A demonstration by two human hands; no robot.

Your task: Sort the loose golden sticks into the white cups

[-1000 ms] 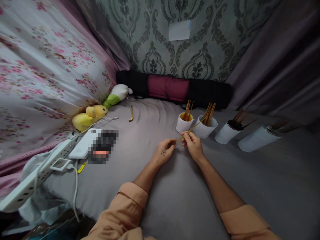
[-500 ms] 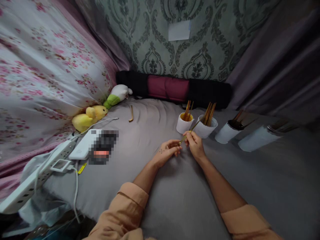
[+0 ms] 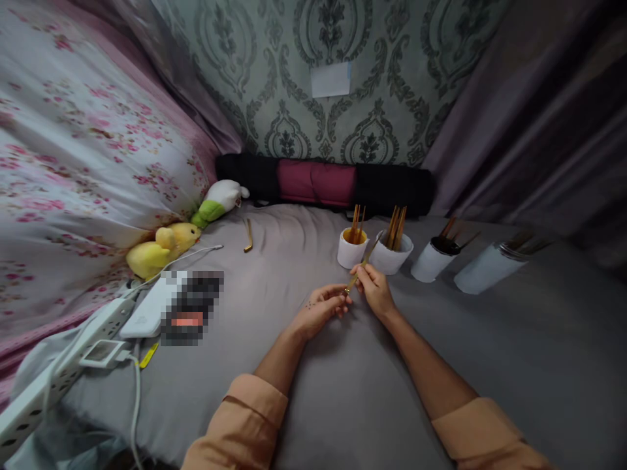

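Over the gray bedsheet (image 3: pixel 343 405), your right hand (image 3: pixel 376 292) pinches a slender gold-toned stick (image 3: pixel 352 282), its far end in front of the second white cup (image 3: pixel 392 262) from the left. Your left hand (image 3: pixel 319 312) curls narrowly at the near end; I cannot tell whether it grips.

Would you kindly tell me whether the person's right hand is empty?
No, the right hand pinches a thin golden stick, whose near end is at the left hand's fingertips.
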